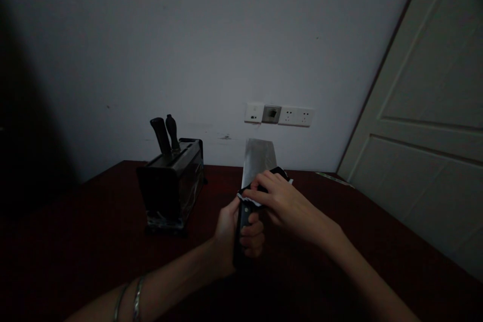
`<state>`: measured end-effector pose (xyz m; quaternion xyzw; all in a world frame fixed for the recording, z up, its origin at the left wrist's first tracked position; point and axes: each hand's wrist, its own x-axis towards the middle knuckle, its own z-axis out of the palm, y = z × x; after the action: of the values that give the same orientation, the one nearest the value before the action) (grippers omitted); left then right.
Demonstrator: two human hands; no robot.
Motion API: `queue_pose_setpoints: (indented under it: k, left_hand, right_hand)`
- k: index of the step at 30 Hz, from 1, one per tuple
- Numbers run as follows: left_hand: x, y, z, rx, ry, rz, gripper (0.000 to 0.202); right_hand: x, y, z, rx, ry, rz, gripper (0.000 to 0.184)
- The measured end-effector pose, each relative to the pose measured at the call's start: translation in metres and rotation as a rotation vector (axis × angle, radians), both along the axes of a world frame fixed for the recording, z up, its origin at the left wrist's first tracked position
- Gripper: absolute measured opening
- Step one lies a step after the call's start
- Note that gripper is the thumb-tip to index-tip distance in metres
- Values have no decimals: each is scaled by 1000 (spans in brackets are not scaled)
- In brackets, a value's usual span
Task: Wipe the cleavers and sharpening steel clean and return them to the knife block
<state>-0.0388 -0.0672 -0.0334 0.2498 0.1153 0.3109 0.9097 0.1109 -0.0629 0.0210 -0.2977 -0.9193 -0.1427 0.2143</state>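
A broad-bladed cleaver points away from me, its wide metal blade raised toward the wall. My left hand is wrapped around the cleaver's black riveted handle. Where blade and handle meet, my right hand has its fingers closed on a thin, crumpled black piece with white edges. This piece lies across the lower blade; whether it is cloth or plastic I cannot tell. Part of the blade's base is hidden behind it and my right fingers.
On the left of the dark red table stands a knife block with two black handles sticking up. Wall sockets sit above the table's back edge. A pale panelled door is at the right.
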Motion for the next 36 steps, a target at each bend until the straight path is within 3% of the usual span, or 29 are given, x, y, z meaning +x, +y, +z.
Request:
queue_pose_setpoints:
  k: [8,13,19,30,36]
  left_hand:
    - [-1,-4,0,0,-7,-42,67]
    - [0,-7,0,7,-20,-73,67]
    - [0,-7,0,-15,-6,-87,68]
    - [1,-11,1,-10,-13,-96,67]
    - [2,-11,-1,-33,8,-85,67]
  right_hand:
    - [10,-7,8,-61,-50,-37,35]
    - [14,-3,10,-33,23,-56,42]
    - [17,-7,15,-143,-9,6,40]
    - [13,-9,13,-63,19,-48,40]
    - [4,-11,9,-89,-11,-1,29]
